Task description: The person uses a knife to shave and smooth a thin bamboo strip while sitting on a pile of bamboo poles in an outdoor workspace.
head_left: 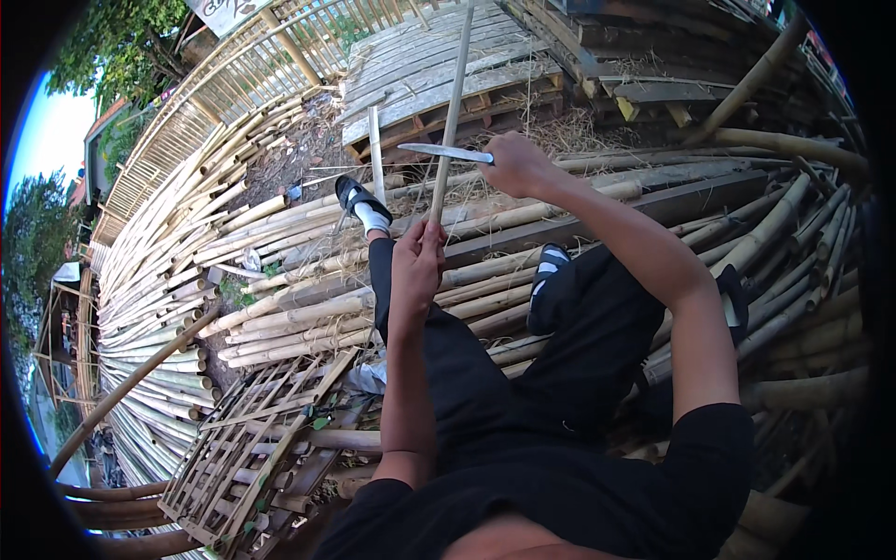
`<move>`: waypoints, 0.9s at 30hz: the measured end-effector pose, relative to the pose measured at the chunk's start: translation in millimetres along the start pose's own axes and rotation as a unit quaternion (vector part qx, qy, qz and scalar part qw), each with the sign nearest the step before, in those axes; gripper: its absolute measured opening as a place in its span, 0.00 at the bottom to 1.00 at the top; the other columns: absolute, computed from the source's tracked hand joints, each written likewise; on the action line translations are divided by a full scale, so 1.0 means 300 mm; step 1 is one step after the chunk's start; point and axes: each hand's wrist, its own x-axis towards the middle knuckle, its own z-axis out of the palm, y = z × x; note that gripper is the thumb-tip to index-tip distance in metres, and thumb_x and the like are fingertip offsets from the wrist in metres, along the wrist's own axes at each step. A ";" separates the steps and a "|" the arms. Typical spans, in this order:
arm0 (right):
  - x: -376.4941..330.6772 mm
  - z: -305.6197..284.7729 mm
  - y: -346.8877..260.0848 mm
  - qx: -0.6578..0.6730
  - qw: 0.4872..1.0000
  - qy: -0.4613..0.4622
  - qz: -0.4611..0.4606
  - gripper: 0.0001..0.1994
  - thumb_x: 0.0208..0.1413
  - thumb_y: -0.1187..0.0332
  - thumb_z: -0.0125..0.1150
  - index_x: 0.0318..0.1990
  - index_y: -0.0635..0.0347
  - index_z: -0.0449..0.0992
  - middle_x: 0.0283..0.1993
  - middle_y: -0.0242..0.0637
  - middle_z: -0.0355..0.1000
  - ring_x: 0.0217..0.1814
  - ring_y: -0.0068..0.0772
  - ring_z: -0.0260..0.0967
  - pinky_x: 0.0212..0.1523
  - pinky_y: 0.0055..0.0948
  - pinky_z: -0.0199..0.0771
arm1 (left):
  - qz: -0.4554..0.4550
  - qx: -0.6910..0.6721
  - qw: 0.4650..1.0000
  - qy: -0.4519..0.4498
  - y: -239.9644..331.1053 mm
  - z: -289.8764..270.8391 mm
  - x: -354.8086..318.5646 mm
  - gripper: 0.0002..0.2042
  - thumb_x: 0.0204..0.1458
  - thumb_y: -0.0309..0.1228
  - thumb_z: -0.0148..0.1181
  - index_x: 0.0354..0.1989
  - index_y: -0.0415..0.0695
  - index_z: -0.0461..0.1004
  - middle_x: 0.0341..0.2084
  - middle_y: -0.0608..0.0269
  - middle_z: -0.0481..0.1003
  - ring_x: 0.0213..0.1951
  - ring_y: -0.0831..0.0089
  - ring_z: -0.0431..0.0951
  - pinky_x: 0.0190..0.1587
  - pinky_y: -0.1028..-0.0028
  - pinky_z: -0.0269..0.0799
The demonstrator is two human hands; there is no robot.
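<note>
My left hand (417,259) is closed round the lower end of a long, thin bamboo strip (453,110), which rises away from me past the top edge of the view. In my right hand (519,166) is a knife (446,151), its fingers wrapped round the handle. The blade points left and crosses the strip a little above my left hand; it looks to be against the strip, though the exact contact is too small to tell. Below the hands, my sandalled feet rest among bamboo poles (308,322).
A slatted wooden platform (411,65) stands ahead, with a bamboo fence (252,65) behind it. Many cut poles (168,271) lie stacked at the left. A lattice panel (252,448) leans at the lower left. Stacked planks (672,42) and a slanting pole (751,84) are at the right.
</note>
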 end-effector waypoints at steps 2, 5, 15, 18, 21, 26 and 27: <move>-0.005 -0.001 -0.036 -0.006 1.000 0.003 -0.021 0.15 0.48 0.63 0.52 0.28 0.68 0.78 0.31 0.58 0.73 0.38 0.56 0.73 0.43 0.44 0.73 | 0.002 -0.010 1.000 -0.020 0.031 0.019 -0.007 0.12 0.64 0.38 0.44 0.31 0.44 0.65 0.12 0.79 0.55 0.11 0.91 0.50 0.12 0.84 0.42; -0.004 -0.003 -0.041 -0.017 0.999 0.028 -0.007 0.15 0.48 0.64 0.50 0.29 0.68 0.78 0.32 0.57 0.74 0.40 0.56 0.73 0.45 0.44 0.73 | -0.018 -0.031 0.999 -0.028 0.075 0.021 -0.033 0.12 0.64 0.38 0.44 0.30 0.44 0.65 0.13 0.79 0.56 0.12 0.91 0.51 0.13 0.84 0.42; 0.076 -0.159 0.542 0.018 0.917 0.278 0.286 0.21 0.53 0.57 0.49 0.30 0.73 0.75 0.31 0.59 0.74 0.37 0.55 0.74 0.38 0.46 0.72 | -0.012 0.011 0.999 -0.035 0.039 -0.007 -0.161 0.11 0.64 0.34 0.45 0.31 0.42 0.67 0.13 0.79 0.55 0.15 0.90 0.52 0.16 0.84 0.45; 0.064 -0.123 0.485 0.119 0.928 0.185 0.302 0.24 0.52 0.53 0.51 0.38 0.70 0.76 0.41 0.62 0.73 0.49 0.56 0.71 0.51 0.45 0.68 | -0.009 -0.007 1.000 -0.002 -0.016 -0.003 -0.132 0.11 0.63 0.33 0.46 0.30 0.41 0.67 0.14 0.78 0.57 0.16 0.90 0.53 0.17 0.84 0.46; 0.028 -0.098 0.257 0.373 0.896 0.115 0.210 0.26 0.56 0.45 0.53 0.21 0.60 0.69 0.10 0.26 0.55 0.08 0.19 0.51 0.11 0.26 0.53 | -0.002 0.016 1.000 0.025 -0.048 -0.002 -0.126 0.11 0.63 0.33 0.46 0.31 0.41 0.67 0.14 0.77 0.58 0.16 0.89 0.53 0.18 0.83 0.47; -0.013 -0.103 0.060 0.537 0.834 -0.032 0.122 0.20 0.60 0.47 0.52 0.31 0.57 0.69 0.10 0.18 0.47 0.09 0.13 0.41 0.11 0.22 0.41 | 0.010 0.058 0.998 -0.011 -0.114 0.020 -0.135 0.11 0.63 0.33 0.46 0.32 0.39 0.68 0.15 0.76 0.61 0.17 0.89 0.55 0.19 0.83 0.51; -0.007 -0.084 0.054 0.538 0.834 -0.027 0.118 0.19 0.60 0.49 0.52 0.31 0.56 0.69 0.11 0.18 0.47 0.09 0.13 0.41 0.11 0.22 0.41 | -0.001 0.065 0.998 -0.018 -0.116 0.023 -0.147 0.11 0.63 0.33 0.46 0.33 0.39 0.68 0.17 0.73 0.64 0.18 0.88 0.59 0.20 0.83 0.55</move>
